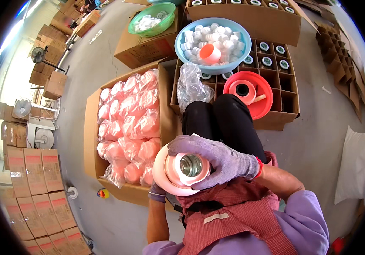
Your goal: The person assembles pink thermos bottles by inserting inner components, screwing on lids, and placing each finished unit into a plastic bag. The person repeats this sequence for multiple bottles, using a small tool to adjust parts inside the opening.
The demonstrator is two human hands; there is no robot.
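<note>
In front of my lap is a pink vacuum flask [164,171], its open mouth facing up with a shiny glass liner [190,165] inside. My right hand [220,160], in a grey-purple glove, is closed around the collar, with fingers across the top and thumb at the near rim. My left hand [157,194], also gloved, holds the flask's lower left side; its fingers are mostly hidden behind it. Beyond my knees sits a red basin [264,109] with a pink ring-shaped part [238,88] and a small stick in it. Left of it lies crumpled clear plastic [192,87].
On my left, an open carton [163,106] holds pink plastic-wrapped flasks. A blue basin [178,44] of white caps and one pink cup [210,54] stands on a divided carton [295,91] with white-lidded items. A green basin [169,23], stacked cartons [33,170] and a white sack [353,165] stand around.
</note>
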